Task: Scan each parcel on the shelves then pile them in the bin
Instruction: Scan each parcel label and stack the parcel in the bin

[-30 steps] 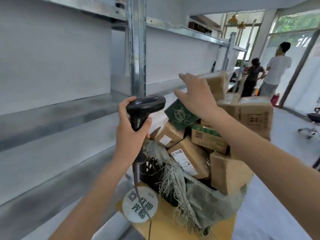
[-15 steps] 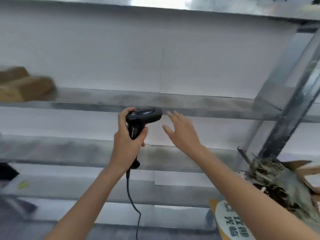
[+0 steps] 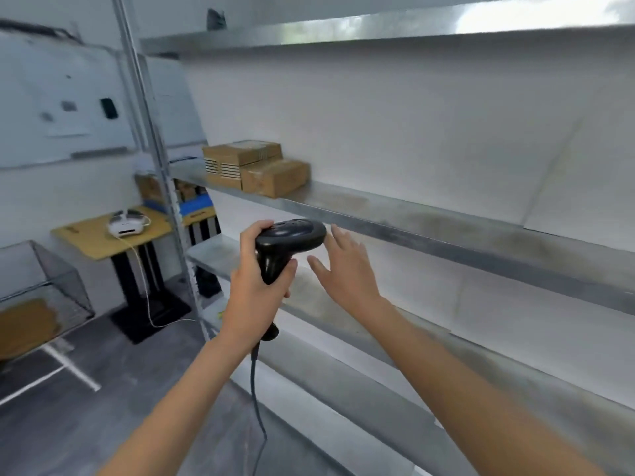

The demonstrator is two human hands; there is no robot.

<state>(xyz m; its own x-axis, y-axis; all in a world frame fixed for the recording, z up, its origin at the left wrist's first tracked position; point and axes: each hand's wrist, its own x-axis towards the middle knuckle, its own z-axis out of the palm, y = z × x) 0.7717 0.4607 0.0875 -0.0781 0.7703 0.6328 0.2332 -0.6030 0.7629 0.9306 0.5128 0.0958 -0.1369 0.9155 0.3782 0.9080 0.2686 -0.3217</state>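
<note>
We've 2 parcels (image 3: 256, 168) left on the shelf (image 3: 412, 218), unscanned we reckon; left hand (image 3: 256, 293) grips scanner (image 3: 288, 240), right hand (image 3: 347, 269) empty, fingers spread.

The left hand (image 3: 256, 286) wraps the grip of the black handheld barcode scanner (image 3: 287, 243), so most of the handle is hidden, and the scanner's head covers part of the right hand's fingers (image 3: 338, 240). The thin black cable (image 3: 256, 400) runs out past the bottom edge. Both forearms are cut off there too. The two brown cardboard parcels (image 3: 256, 168) on the grey metal shelf (image 3: 446, 225) are smeared by motion; their labels cannot be read. Behind the shelving upright, further boxes (image 3: 151, 188) are partly hidden. The wire mesh cage (image 3: 44, 290) is cropped by the left edge.
</note>
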